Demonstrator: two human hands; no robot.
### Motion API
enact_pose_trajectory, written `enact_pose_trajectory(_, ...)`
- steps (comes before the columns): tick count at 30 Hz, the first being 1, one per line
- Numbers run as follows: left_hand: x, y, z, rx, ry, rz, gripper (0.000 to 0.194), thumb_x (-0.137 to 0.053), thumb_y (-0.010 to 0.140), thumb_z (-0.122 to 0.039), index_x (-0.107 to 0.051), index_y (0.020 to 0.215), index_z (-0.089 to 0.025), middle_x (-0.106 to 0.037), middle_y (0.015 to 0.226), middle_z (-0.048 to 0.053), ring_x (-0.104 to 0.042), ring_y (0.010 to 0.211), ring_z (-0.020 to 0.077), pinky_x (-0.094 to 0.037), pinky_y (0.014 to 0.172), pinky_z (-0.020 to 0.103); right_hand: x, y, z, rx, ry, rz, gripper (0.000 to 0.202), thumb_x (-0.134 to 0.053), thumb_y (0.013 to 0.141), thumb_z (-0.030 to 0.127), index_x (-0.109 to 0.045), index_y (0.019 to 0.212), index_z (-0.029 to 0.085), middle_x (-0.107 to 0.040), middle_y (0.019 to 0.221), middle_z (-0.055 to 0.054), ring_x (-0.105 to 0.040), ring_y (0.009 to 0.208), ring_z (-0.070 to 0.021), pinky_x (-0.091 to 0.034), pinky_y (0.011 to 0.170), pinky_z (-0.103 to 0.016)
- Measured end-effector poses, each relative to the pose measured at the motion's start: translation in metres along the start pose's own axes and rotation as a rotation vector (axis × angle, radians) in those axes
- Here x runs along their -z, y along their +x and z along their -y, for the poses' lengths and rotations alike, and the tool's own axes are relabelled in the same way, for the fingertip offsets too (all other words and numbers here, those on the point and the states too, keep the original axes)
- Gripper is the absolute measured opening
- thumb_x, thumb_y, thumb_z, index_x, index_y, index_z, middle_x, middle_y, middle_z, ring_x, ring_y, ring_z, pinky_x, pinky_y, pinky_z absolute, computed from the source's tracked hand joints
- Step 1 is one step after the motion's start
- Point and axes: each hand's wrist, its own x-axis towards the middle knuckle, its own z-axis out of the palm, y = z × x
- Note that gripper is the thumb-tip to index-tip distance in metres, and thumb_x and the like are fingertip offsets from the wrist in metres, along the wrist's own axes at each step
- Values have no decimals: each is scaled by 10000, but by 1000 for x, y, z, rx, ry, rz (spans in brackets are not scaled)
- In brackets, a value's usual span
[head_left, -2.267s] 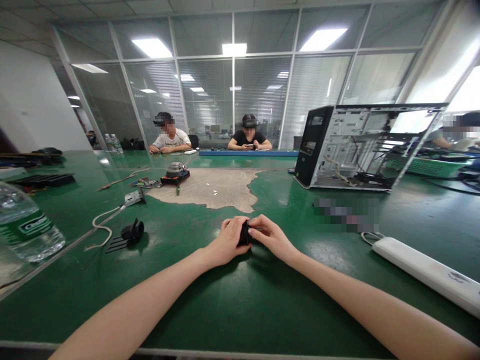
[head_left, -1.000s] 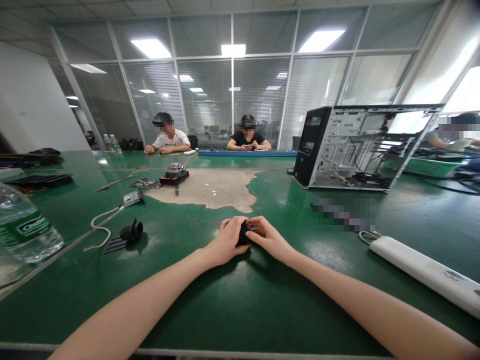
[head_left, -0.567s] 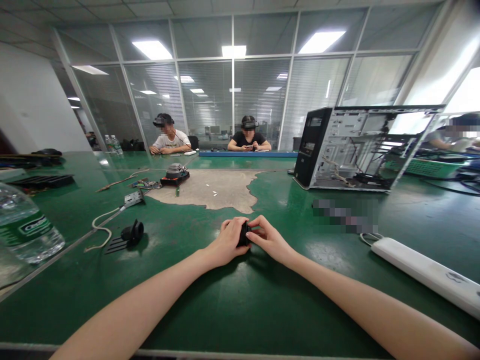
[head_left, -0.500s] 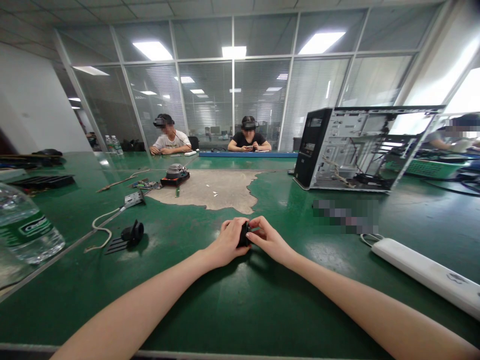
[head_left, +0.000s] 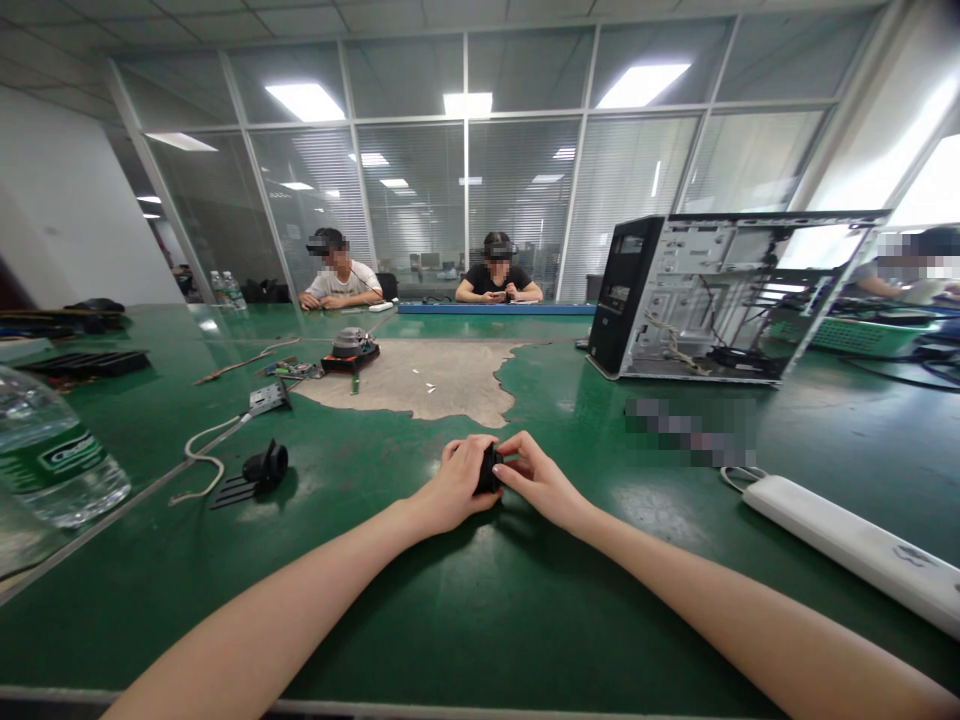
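Low over the green table, my left hand (head_left: pixel 463 487) wraps round a small black part (head_left: pixel 489 470) whose exact kind I cannot make out. Thumb and fingers of my right hand (head_left: pixel 529 476) pinch its right side. Much of the part is hidden behind the left hand. To the left on the tabletop lies a black plastic piece with a round end and slats (head_left: pixel 259 470), apart from both hands.
An opened computer case (head_left: pixel 630 300) stands at the right behind a white power strip (head_left: pixel 847 545). At left are a water bottle (head_left: pixel 56 450) and a metal bracket with a cable (head_left: pixel 266 398). A heatsink fan (head_left: pixel 351 350) sits farther back. Two people sit opposite, another at right.
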Motion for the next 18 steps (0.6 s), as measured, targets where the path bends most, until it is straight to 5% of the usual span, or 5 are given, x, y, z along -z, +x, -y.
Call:
enact_pose_trajectory(6, 1, 1, -2, 12, -6, 16, 550, -582, 683, -213, -278, 1141, -194, -434, 1122, 91, -412, 1061, 230, -278, 919, 416, 0, -2, 3, 50, -88, -1, 284, -547, 739, 205, -429, 998, 193, -528, 958, -41, -561, 878, -152, -468, 799, -323)
enact_pose_trajectory(13, 0, 0, -1, 1, -10, -3, 547, -576, 693, -223, -268, 1144, -201, -435, 1120, 90, -416, 1060, 229, -276, 915, 420, 1, -2, 8, 42, -28, 28, 158, -525, 765, 260, -457, 895, 203, -546, 848, -6, -580, 787, -144, -492, 726, -317)
enact_pose_trajectory(18, 0, 0, -1, -10, -9, -7, 540, -580, 701, -244, -273, 1142, -202, -436, 1121, 88, -412, 1062, 227, -280, 910, 410, 0, -2, 4, 193, -131, -55, 99, -544, 752, 239, -509, 833, 195, -502, 980, -40, -521, 947, -162, -467, 825, -318)
